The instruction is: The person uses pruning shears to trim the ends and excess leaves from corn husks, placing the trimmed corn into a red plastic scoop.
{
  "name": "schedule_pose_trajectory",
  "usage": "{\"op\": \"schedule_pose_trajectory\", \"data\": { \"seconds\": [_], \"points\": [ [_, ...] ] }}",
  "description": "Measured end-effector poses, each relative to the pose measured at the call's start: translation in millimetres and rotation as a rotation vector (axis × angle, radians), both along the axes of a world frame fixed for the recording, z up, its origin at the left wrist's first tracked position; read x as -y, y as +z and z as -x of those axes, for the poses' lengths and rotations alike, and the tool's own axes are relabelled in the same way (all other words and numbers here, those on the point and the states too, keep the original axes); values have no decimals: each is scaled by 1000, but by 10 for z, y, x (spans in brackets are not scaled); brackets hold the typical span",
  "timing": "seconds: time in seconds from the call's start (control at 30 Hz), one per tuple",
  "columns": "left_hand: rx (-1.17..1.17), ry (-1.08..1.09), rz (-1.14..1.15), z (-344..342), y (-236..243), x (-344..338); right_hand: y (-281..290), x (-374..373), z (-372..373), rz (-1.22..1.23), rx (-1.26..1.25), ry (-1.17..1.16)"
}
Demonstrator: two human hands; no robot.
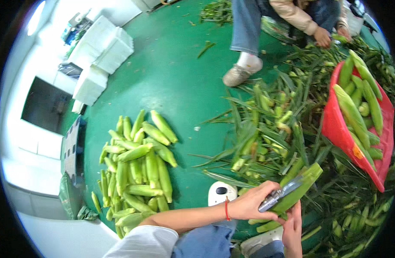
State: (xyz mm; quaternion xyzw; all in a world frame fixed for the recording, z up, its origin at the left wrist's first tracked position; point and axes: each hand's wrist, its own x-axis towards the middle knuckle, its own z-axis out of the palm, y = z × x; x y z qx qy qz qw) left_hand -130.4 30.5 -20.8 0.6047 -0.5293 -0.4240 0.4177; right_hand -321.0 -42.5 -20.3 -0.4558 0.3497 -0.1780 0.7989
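My left hand (257,202), a red string on its wrist, grips a metal-handled knife (292,184); the blade lies along a green unhusked corn cob (300,189) slanting up to the right. My right hand (292,228) holds that cob from below, fingers partly hidden. Husked-leaf scraps (270,129) lie just beyond my hands. A pile of trimmed cobs in pale green husks (137,172) lies on the floor to my left.
A red sack (380,165) holding cobs stands at the right. A co-worker's hands (322,38) work among leaves at the top right, a shoe (238,75) below. White foam boxes (87,84) and a dark pallet (70,144) line the left side of the green floor (171,73).
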Motion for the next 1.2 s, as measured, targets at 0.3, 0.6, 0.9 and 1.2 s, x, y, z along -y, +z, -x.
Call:
{"op": "schedule_pose_trajectory", "data": {
  "seconds": [0.3,0.6,0.9,1.2],
  "points": [
    [149,1195,-425,-1125,-290,-2295,-431,41,765,80,-270,101],
    [1007,1429,-1248,-2783,-795,-5381,-943,-131,1850,-39,-620,-148],
    [1201,466,-908,-2441,-456,-3887,-1064,-625,2717,618,-1096,-51],
    [769,-60,-407,-1081,-392,-1086,-788,644,3824,1191,-1482,-632]
  ]
}}
